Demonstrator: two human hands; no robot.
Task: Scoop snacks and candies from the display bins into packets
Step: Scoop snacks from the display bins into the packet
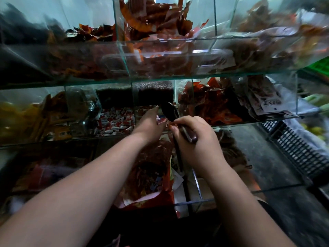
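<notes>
My right hand (197, 139) grips the dark handle of a black scoop (170, 110), whose bowl points up and away at the middle glass bin (153, 132). My left hand (149, 123) reaches into that same bin and pinches small red-and-white wrapped candies (161, 120) beside the scoop. More wrapped candies (115, 122) fill the bin to the left. Below my hands an open red packet (151, 175) holding dark reddish snacks stands in the lower bin.
Three tiers of glass bins hold red and orange snack packets (210, 100). The top shelf edge (160, 77) overhangs the middle tier. A black plastic crate (299, 148) and a green one (318, 66) sit at the right, over a grey floor.
</notes>
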